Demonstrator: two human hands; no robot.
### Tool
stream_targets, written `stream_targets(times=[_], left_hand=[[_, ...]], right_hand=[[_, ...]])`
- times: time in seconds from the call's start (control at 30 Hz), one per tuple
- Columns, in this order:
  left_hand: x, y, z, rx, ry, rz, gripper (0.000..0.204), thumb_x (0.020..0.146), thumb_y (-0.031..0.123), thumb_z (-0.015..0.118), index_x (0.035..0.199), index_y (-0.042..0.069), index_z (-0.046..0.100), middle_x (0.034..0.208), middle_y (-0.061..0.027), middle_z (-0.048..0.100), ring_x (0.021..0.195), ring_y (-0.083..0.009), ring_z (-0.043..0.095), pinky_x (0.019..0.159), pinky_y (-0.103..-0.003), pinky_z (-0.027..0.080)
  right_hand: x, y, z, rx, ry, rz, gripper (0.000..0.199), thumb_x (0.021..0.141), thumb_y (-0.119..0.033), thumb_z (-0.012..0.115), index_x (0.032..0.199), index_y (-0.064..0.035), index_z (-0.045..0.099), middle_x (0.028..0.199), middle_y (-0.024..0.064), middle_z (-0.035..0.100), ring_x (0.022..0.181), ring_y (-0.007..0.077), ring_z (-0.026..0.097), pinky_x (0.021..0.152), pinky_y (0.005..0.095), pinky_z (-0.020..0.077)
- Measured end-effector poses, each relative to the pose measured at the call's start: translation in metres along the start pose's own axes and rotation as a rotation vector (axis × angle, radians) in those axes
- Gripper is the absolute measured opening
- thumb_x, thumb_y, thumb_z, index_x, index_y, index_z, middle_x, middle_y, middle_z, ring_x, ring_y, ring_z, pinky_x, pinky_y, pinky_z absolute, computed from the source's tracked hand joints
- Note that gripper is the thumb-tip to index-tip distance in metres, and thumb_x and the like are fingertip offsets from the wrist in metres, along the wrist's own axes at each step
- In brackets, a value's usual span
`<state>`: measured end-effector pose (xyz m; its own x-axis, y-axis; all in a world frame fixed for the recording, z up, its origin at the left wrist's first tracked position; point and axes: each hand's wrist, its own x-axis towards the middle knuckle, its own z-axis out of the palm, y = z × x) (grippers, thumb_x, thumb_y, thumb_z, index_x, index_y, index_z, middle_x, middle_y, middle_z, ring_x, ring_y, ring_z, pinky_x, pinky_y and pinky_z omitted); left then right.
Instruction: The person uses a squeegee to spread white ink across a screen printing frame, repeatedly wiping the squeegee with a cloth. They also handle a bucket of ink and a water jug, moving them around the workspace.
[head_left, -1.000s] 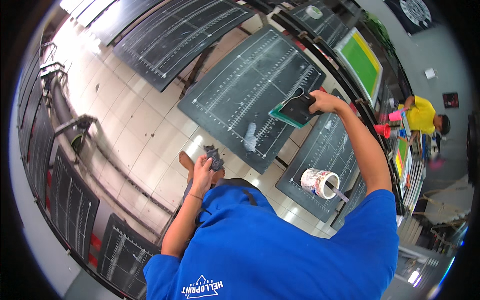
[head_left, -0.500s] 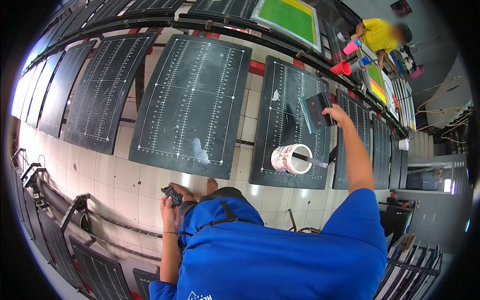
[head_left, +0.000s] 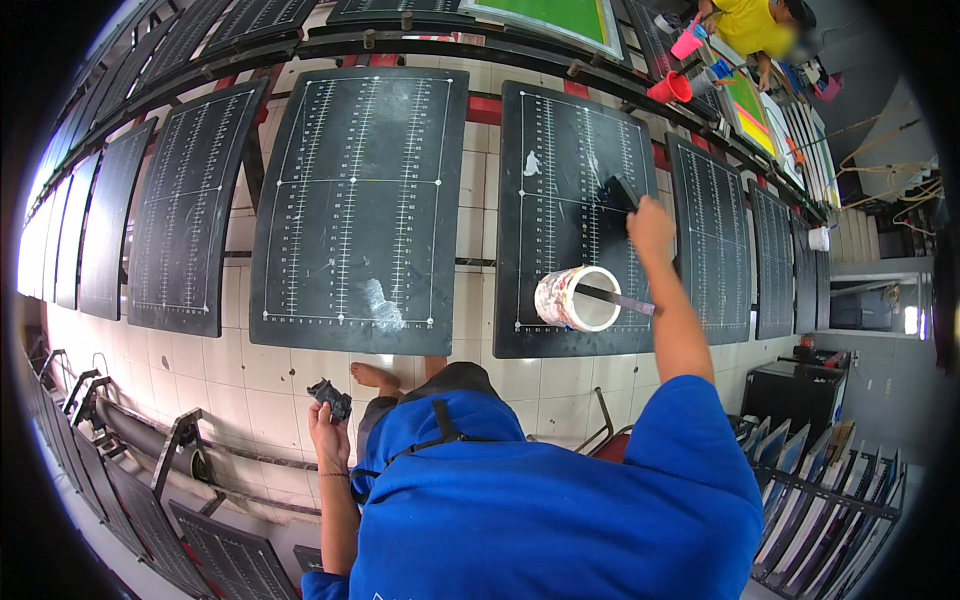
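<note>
My right hand point(head_left: 651, 232) grips a dark flat squeegee point(head_left: 622, 191), tipped almost edge-on over a black printing board point(head_left: 540, 240) marked with white scale lines. Whether its edge touches the board I cannot tell. Nearer to me on that same board is a white, paint-stained bucket point(head_left: 552, 299), tilted in view, with a flat stick point(head_left: 630, 302) leaning out of its mouth. Low on the left, my left hand point(head_left: 328, 434) holds a crumpled black rag point(head_left: 332, 400) above the tiled floor.
Another black board point(head_left: 400, 250) lies to the left, with more boards in a row either side. A dark rail point(head_left: 480, 50) runs along the far side. Red cup point(head_left: 670, 88) and a person in yellow point(head_left: 745, 25) are far right. Framed screens point(head_left: 820, 490) stand in a rack, right.
My right hand has turned the squeegee from face-on to nearly edge-on and drawn it slightly left. The whole view has shifted; my left hand still holds the rag.
</note>
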<state>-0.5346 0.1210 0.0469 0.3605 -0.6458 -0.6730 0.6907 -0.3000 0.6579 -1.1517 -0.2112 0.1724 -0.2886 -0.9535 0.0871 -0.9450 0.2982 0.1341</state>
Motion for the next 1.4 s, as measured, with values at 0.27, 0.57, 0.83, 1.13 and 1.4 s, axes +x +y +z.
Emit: stream_targets(times=[0.27, 0.57, 0.83, 1.13, 1.4], left_hand=[[-0.003, -0.008, -0.02, -0.005, -0.008, -0.037, 0.008, 0.102, 0.008, 0.05, 0.11, 0.004, 0.051, 0.106, -0.0108, 0.063, 0.098, -0.0229, 0.065, 0.088, -0.037, 0.056], [0.008, -0.009, -0.021, 0.004, -0.042, -0.045, 0.004, 0.102, 0.007, 0.05, 0.105, 0.005, 0.05, 0.103, -0.0105, 0.063, 0.096, -0.0226, 0.066, 0.085, -0.037, 0.058], [0.003, -0.011, -0.033, -0.01, -0.03, -0.021, 0.004, 0.103, 0.009, 0.05, 0.106, 0.007, 0.05, 0.102, -0.0085, 0.063, 0.09, -0.0194, 0.066, 0.078, -0.033, 0.058], [0.008, -0.023, -0.057, -0.017, -0.035, -0.076, 0.009, 0.102, 0.01, 0.051, 0.11, 0.006, 0.053, 0.107, -0.0099, 0.065, 0.101, -0.0222, 0.065, 0.087, -0.037, 0.056], [0.018, -0.001, -0.02, -0.022, -0.019, -0.125, 0.007, 0.1, 0.007, 0.054, 0.107, 0.008, 0.052, 0.1, -0.0084, 0.064, 0.091, -0.023, 0.067, 0.075, -0.041, 0.061]], right_hand=[[-0.054, 0.012, -0.018, -0.04, -0.061, -0.034, 0.031, 0.078, -0.024, 0.074, 0.101, -0.0061, 0.063, 0.097, 0.0157, 0.067, 0.095, 0.036, 0.067, 0.082, 0.0481, 0.055], [-0.021, 0.052, -0.04, 0.039, -0.4, 0.237, 0.043, 0.078, -0.032, 0.074, 0.108, -0.0015, 0.069, 0.108, 0.022, 0.071, 0.104, 0.0399, 0.068, 0.089, 0.0483, 0.053], [-0.035, 0.119, -0.019, 0.18, -0.532, 0.318, 0.044, 0.07, -0.028, 0.074, 0.097, 0.0065, 0.071, 0.104, 0.0308, 0.069, 0.099, 0.0438, 0.068, 0.086, 0.0454, 0.0539], [-0.157, 0.04, 0.001, -0.024, 0.003, 0.065, 0.016, 0.083, -0.008, 0.06, 0.095, -0.0026, 0.068, 0.091, 0.0184, 0.07, 0.083, 0.042, 0.069, 0.076, 0.0512, 0.0555], [-0.199, 0.093, -0.052, -0.136, -0.219, 0.371, 0.037, 0.079, -0.024, 0.069, 0.111, -0.0051, 0.066, 0.108, 0.0196, 0.069, 0.1, 0.0411, 0.066, 0.085, 0.0513, 0.0532]])
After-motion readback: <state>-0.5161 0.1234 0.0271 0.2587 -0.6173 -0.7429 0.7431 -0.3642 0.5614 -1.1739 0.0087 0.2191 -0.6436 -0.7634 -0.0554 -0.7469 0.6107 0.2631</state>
